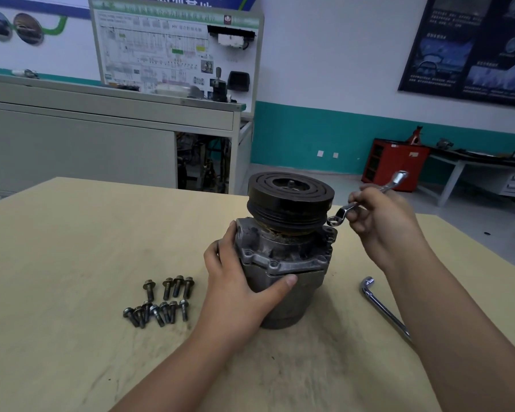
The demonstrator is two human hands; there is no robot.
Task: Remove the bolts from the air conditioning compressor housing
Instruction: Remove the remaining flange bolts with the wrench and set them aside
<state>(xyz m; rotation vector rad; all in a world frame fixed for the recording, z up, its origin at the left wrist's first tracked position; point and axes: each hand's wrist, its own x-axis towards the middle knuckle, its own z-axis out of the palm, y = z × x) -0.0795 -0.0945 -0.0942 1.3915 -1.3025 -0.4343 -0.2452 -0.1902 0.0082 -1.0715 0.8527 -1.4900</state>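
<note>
Two bare forearms reach in from 6 o'clock over a pale wooden table (72, 263). Taking the compressor (286, 254) as the centre of the dial, an L-shaped chrome wrench (381, 307) lies loose on the table at about 4 o'clock, touched by neither hand. At 8 o'clock, well apart from the housing, roughly a dozen dark flanged bolts (164, 310) lie on their sides in two loose rows, some touching. The compressor stands upright near the middle of the table, on its end. The left hand (238, 281) grasps its grey housing from the 8 o'clock side, thumb pressed across the front just under the flange and fingers wrapped round the far left. A black grooved pulley (290, 197) caps the top of the unit. At 2 o'clock the right hand (381, 221) is clenched round the shank of a shiny ring spanner (344, 211). The spanner's lower ring sits just beside the pulley's bottom edge, above the housing's right ear, and its other end sticks up past the knuckles. Whether that ring is seated on a bolt head I cannot tell. Farther off, a grey cabinet bench (72, 144) stands at 10 o'clock with a wiring-diagram training board (176, 46) behind it. A red tool cabinet (394, 163) stands at 2 o'clock, below a dark wall poster (473, 46).
</note>
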